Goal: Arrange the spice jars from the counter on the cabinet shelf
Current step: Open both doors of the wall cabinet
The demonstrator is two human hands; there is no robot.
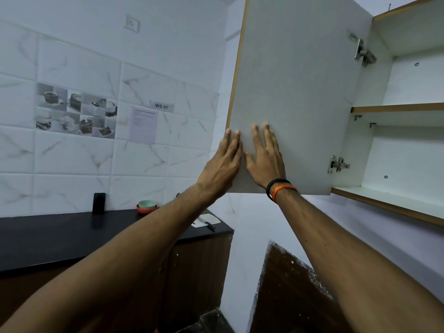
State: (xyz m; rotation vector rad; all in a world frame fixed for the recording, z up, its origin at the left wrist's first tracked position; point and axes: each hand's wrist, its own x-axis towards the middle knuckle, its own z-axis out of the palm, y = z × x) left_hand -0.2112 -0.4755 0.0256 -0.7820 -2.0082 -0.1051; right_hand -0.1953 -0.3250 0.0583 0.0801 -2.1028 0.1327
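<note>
- Tiled wall (72, 150) fills left of frame; socket (131, 23) upper left, picture tile of teapots (77, 110) mid left, paper sheet (143, 124) and "WS 07" label (161, 106) just right of it.
- Black counter (48, 239) lower left; dark upright object (99, 203) at the wall, stacked bowls (147, 206) right of it, green on orange.
- White board with knife (206, 221) near counter's right end.
- No spice jars in view on counter or shelves.
- Left hand (222, 162) centre frame, fingers straight, flat at lower left edge of open cabinet door (295, 87).
- Right hand (265, 157) just beside it, fingers spread, flat on door's inner face; black and orange bands (280, 188) on the wrist. Both hands hold nothing.
- Two hinges (364, 54) on door's right edge.
- Cabinet (408, 32) right of frame, middle shelf (396, 108) and bottom shelf (389, 203) visible.
</note>
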